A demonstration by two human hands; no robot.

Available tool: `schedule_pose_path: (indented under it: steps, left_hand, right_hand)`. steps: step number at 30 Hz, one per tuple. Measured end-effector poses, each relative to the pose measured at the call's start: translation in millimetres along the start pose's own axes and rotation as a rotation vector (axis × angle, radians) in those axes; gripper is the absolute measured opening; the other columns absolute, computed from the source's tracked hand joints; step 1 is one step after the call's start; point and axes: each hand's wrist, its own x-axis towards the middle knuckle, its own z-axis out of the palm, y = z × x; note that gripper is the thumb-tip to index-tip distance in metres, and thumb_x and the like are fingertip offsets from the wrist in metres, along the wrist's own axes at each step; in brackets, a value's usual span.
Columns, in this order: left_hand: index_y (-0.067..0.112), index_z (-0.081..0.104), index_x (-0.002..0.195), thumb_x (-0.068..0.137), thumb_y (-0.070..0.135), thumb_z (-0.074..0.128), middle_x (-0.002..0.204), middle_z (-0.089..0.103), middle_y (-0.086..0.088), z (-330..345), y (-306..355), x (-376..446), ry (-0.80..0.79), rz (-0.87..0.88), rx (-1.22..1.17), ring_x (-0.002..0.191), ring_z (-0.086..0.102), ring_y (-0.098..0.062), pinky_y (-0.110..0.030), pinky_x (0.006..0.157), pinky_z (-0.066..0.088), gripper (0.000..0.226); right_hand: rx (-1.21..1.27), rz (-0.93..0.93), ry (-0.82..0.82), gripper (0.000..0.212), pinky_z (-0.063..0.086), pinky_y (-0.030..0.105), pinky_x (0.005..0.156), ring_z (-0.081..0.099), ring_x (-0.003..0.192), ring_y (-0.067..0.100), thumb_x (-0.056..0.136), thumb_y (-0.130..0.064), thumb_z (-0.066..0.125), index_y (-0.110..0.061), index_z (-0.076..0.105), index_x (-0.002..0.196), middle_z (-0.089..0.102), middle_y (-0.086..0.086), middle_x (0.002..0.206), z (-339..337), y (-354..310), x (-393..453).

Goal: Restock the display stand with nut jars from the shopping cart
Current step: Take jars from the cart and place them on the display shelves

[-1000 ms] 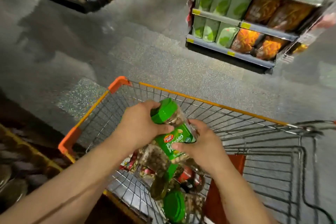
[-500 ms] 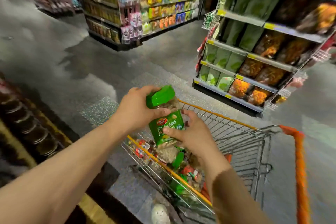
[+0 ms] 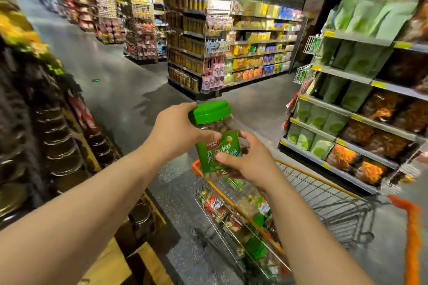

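Both hands hold one pistachio jar [image 3: 216,143] up in the air, above the near end of the shopping cart [image 3: 324,194]. The left hand [image 3: 176,132] is curled round the top part of the jar, with its fingers by the green lid [image 3: 209,111] and its thumb across the front. The right hand [image 3: 249,162] is curled round the bottom part, with its thumb on the green label. The jar stands almost straight, tipped a little. More jars lie in the cart, below the right hand. The display stand [image 3: 58,143] is off past the left hand, and it is blurry, but rows of round lids show there. I think the job now is to carry this jar over to that side and set it down. To do it well, keep both hands snug so the jar does not slip. Keep the lid up. Look for a free spot next to the other jars, lower the jar flat onto its bottom, and turn the label to the front. Only let go once it stands by itself.
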Motion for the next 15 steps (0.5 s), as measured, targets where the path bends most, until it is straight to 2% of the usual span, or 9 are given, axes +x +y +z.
schedule_pose_path:
  steps: [4, 7, 11, 13, 15]
  left_hand:
    - [0.024, 0.059, 0.139, 0.061, 0.052, 0.093, 0.12, 0.069, 0.008, -29, -1, -37, 0.12, -0.054, -0.014, 0.106, 0.061, -0.008, -0.023, 0.088, 0.045, 0.09]
    - [0.025, 0.059, 0.138, 0.056, 0.059, 0.093, 0.12, 0.07, 0.009, -45, -1, -68, 0.187, -0.125, -0.017, 0.108, 0.065, -0.009, -0.032, 0.097, 0.053, 0.095]
    - [0.025, 0.058, 0.134, 0.058, 0.049, 0.096, 0.115, 0.069, 0.009, -61, 7, -119, 0.27, -0.199, -0.098, 0.102, 0.067, -0.008, -0.039, 0.093, 0.057, 0.088]
    - [0.024, 0.056, 0.136, 0.061, 0.047, 0.095, 0.117, 0.069, 0.009, -66, 15, -147, 0.301, -0.215, -0.088, 0.103, 0.067, -0.009, -0.038, 0.093, 0.057, 0.088]
    - [0.023, 0.054, 0.139, 0.064, 0.042, 0.094, 0.119, 0.067, 0.008, -71, 23, -174, 0.334, -0.238, -0.073, 0.104, 0.066, -0.008, -0.032, 0.093, 0.056, 0.087]
  right_hand:
    - [0.003, -0.064, -0.093, 0.074, 0.064, 0.041, 0.066, 0.075, 0.087, 0.025, 0.075, -0.025, 0.091, -0.036, 0.046, 0.132, 0.068, -0.001, 0.109, 16, -16, -16]
    - [0.011, -0.084, -0.203, 0.066, 0.065, 0.044, 0.069, 0.075, 0.086, 0.025, 0.077, -0.024, 0.089, -0.028, 0.05, 0.13, 0.071, 0.003, 0.106, 27, -22, -35]
    - [0.029, -0.117, -0.331, 0.065, 0.064, 0.051, 0.073, 0.076, 0.09, 0.026, 0.076, -0.03, 0.089, -0.027, 0.052, 0.129, 0.072, 0.005, 0.109, 37, -29, -73]
    - [0.014, -0.155, -0.377, 0.058, 0.064, 0.05, 0.072, 0.076, 0.087, 0.025, 0.076, -0.032, 0.089, -0.03, 0.053, 0.122, 0.072, 0.005, 0.107, 37, -32, -94]
    - [0.004, -0.175, -0.432, 0.063, 0.064, 0.048, 0.072, 0.076, 0.087, 0.024, 0.077, -0.034, 0.088, -0.029, 0.051, 0.128, 0.071, 0.001, 0.105, 35, -35, -115]
